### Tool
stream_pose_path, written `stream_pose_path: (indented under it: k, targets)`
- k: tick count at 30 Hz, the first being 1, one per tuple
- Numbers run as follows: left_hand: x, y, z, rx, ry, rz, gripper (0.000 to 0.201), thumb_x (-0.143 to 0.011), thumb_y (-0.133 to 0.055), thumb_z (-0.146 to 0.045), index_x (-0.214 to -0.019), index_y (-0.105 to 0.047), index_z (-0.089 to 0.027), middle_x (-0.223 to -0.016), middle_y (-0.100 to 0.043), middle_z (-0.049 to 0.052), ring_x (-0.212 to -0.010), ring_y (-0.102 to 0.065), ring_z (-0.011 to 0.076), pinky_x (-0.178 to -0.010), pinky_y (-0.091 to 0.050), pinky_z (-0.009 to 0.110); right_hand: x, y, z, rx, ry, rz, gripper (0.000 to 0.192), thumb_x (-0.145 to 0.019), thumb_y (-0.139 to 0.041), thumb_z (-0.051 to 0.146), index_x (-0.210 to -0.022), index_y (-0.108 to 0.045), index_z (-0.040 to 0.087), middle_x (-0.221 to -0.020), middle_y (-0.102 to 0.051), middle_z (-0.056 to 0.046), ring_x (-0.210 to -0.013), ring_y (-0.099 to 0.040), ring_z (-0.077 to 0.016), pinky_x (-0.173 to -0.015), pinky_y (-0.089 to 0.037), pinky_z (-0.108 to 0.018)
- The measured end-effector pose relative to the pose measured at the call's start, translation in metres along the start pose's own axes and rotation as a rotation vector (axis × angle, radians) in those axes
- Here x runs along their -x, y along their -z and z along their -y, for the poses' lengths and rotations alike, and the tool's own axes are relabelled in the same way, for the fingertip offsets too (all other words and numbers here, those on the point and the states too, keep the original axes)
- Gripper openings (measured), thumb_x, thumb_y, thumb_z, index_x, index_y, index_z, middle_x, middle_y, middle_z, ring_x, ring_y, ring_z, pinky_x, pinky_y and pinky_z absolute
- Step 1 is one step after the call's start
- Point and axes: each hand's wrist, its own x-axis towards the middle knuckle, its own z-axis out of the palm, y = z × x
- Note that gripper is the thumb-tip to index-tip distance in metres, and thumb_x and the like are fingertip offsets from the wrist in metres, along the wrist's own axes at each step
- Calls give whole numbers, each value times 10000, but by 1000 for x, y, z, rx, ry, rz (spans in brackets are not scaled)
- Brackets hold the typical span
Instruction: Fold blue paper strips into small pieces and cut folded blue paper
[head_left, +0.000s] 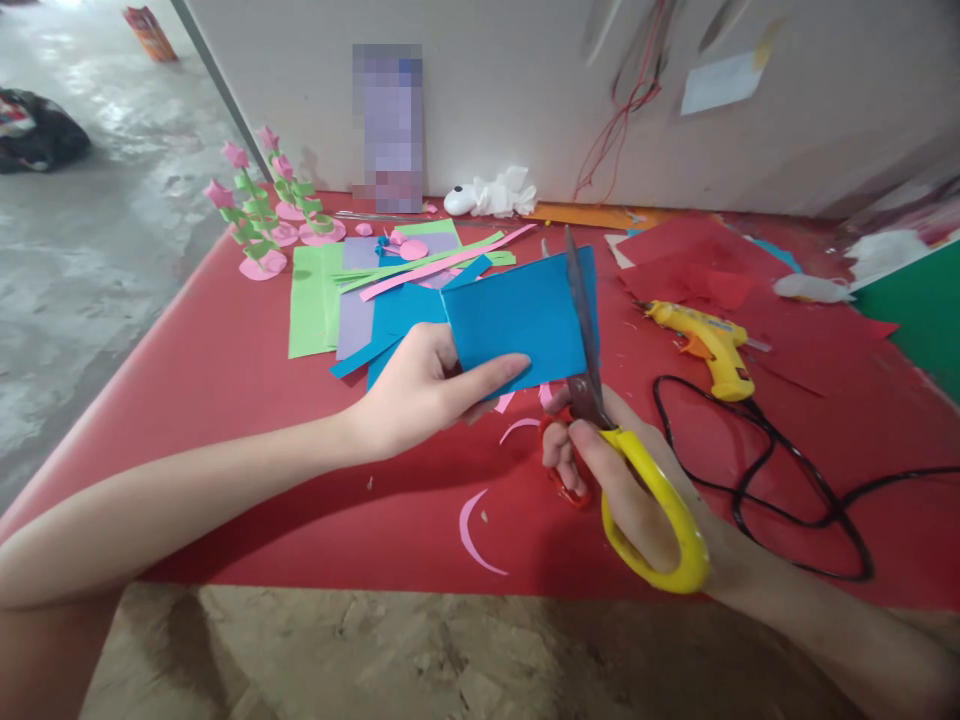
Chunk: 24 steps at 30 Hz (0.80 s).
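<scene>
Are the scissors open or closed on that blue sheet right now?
Closed, or nearly. The scissors in the right hand show one narrow blade line running up across the blue paper, which the left hand holds.

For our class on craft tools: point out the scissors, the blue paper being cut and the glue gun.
scissors (651,500), head view, on the yellow handle loop.
blue paper (517,320), head view, middle of the sheet.
glue gun (709,340), head view, on its yellow body.

Both forearms are bare, no sleeves, rings or watch showing.
</scene>
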Motion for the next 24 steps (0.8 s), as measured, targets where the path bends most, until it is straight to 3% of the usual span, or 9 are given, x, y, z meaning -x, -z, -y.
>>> stream_pose_path:
  k: [9,13,17,20,24]
  targets:
    - [-2,0,-5,-37,41,37,513,-822,-538,-293,-351,-399,-147,-311,-401,-32,-287,-321,8,-289,-215,164,0,-2,1,-29,23,-70,304,-870,-415,518,-843,-489,224,-497,-492,66,-330,-429,-71,-336,-361,-199]
    - [0,0,-7,-21,34,54,509,-825,-535,-282,-350,-413,-143,-302,-406,-34,-284,-331,5,-303,-234,156,4,-4,5,38,13,-158,310,-854,-457,510,-764,-500,216,-423,-451,72,-306,-405,-64,-317,-333,-185]
    - [0,-1,-3,24,27,39,495,-820,-551,-300,-368,-420,-145,-306,-403,-44,-284,-334,4,-307,-248,153,5,-3,8,-114,-10,-176,324,-841,-491,520,-764,-487,205,-429,-435,81,-309,-377,-51,-301,-307,-170]
    - [-2,1,2,118,22,-4,453,-823,-551,-293,-411,-428,-148,-341,-403,-56,-303,-335,5,-314,-260,152,1,-1,8,-215,15,-133,292,-862,-464,501,-841,-468,210,-502,-488,73,-367,-439,-58,-343,-366,-169]
    - [-5,4,4,236,-42,-53,451,-827,-546,-266,-424,-380,-152,-367,-384,-64,-319,-308,-2,-306,-224,145,-6,-2,5,-215,74,-63,170,-887,-438,382,-868,-462,214,-603,-577,39,-509,-558,-84,-514,-490,-198]
